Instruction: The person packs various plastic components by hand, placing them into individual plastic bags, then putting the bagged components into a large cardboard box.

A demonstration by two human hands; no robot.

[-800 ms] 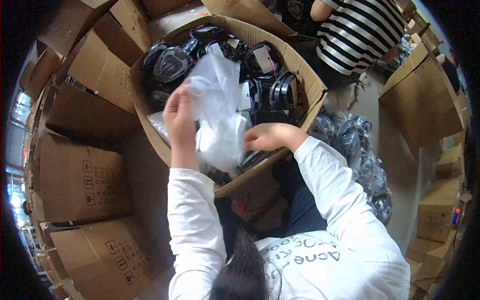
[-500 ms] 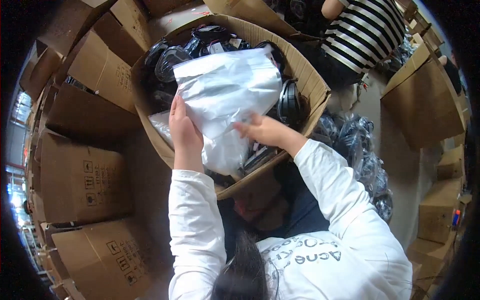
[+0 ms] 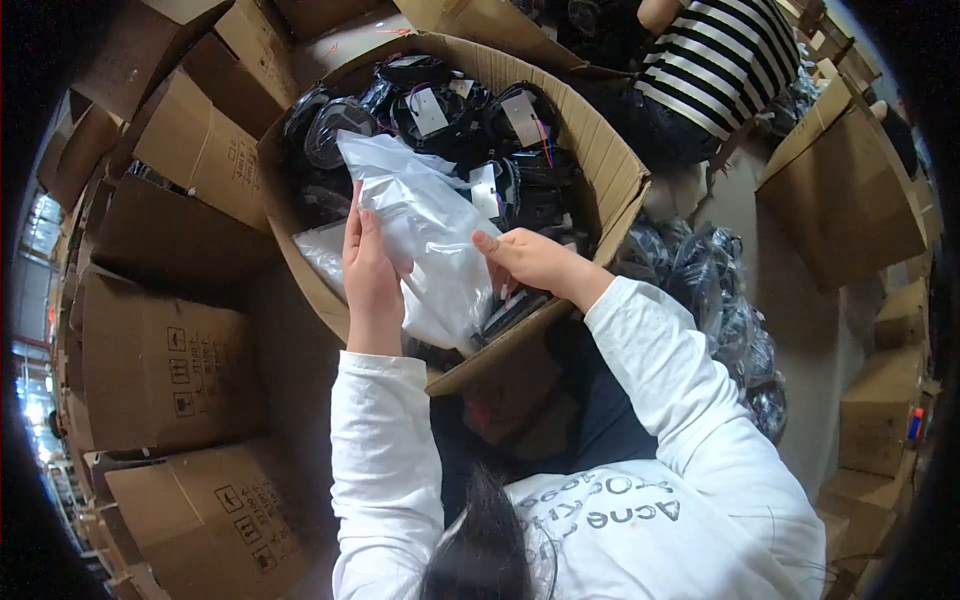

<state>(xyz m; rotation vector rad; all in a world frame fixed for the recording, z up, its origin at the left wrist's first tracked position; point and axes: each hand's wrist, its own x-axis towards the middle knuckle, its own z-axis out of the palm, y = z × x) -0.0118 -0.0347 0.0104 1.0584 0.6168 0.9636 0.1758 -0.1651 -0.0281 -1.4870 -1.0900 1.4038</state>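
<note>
Over the open carton (image 3: pixel 606 150) in front of me lies a crumpled, milky-white plastic bag (image 3: pixel 440 235). My left hand (image 3: pixel 372 275) grips its left side, thumb and fingers closed on the film. At its right edge, my right hand (image 3: pixel 535 262) pinches the plastic with the thumb uppermost; the other fingers are partly hidden. Another piece of clear film (image 3: pixel 318 250) sits against the carton's left wall. Beneath and beyond the bag are several black rounded parts (image 3: pixel 425 112), some with white tags and thin coloured wires; their exact kind cannot be made out.
Tall brown cartons (image 3: pixel 165 360) are stacked along my left. On the floor to the right lies a heap of black parts in clear plastic (image 3: pixel 725 290). Another open carton (image 3: pixel 850 190) stands beyond it. A person in a striped top (image 3: pixel 715 65) works at the back right.
The broad white sheet of plastic has folded down into a narrower shape, uncovering black parts with tags at the back. My right hand has closed on its right edge.
</note>
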